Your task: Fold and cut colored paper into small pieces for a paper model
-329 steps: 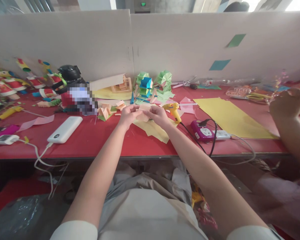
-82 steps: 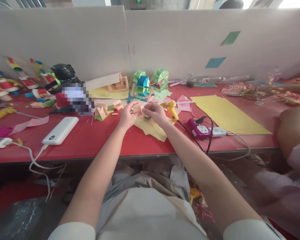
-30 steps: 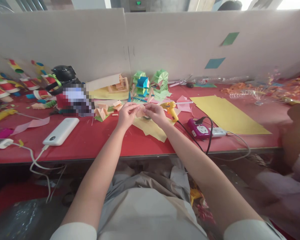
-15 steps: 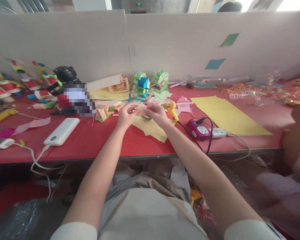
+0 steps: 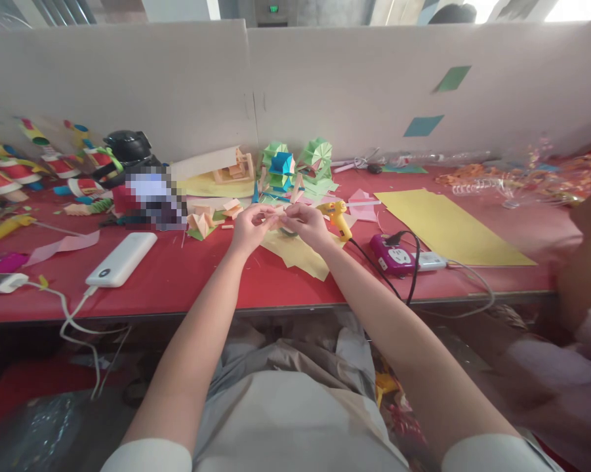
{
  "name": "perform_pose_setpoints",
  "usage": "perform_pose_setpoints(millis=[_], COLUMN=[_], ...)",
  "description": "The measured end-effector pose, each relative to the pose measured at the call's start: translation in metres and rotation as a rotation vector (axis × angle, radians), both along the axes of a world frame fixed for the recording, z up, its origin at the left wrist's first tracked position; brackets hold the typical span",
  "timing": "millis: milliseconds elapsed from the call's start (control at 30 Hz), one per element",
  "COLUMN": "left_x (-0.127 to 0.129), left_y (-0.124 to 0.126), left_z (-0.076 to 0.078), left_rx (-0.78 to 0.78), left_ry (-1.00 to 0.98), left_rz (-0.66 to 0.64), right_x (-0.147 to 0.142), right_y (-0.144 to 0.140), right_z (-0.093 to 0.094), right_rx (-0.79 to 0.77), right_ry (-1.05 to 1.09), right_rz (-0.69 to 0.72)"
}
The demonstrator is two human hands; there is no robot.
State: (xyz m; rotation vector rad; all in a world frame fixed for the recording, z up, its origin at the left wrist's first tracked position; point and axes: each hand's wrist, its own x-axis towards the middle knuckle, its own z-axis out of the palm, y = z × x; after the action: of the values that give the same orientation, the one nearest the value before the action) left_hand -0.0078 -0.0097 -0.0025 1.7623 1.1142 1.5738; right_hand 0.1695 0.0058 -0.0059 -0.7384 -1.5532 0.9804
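Note:
In the middle of the red table, my left hand and my right hand meet, fingertips pinched together. Between them is a small piece of pale paper, mostly hidden by the fingers. Beneath the hands lie yellowish paper sheets, with a dark rounded thing partly covered on top. Just right of my right hand rests a yellow glue gun. Folded peach paper pieces lie left of my left hand. Behind the hands stand a blue folded-paper shape and green folded-paper wheels.
A purple power socket with cables and a large yellow sheet lie right. To the left are a white power bank, a blurred-out phone and colourful figures. Another person's arm is at the far right.
The pale paper between my fingers shows less than before, and my fingertips have closed in on it slightly. The other person's arm at the right has shifted a little.

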Motion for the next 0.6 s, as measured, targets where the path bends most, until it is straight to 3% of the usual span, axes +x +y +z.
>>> perform_pose_setpoints(millis=[500, 600], left_x=[-0.0006, -0.0011], left_y=[-0.0034, -0.0036], left_z=[0.0062, 0.0066], left_rx=[0.073, 0.032], left_ry=[-0.011, -0.061], left_rz=[0.074, 0.047], right_x=[0.0002, 0.0023], right_y=[-0.001, 0.0034], right_z=[0.0025, 0.0013], right_rx=[-0.016, -0.042], right_ry=[-0.065, -0.028], right_rz=[0.012, -0.06])
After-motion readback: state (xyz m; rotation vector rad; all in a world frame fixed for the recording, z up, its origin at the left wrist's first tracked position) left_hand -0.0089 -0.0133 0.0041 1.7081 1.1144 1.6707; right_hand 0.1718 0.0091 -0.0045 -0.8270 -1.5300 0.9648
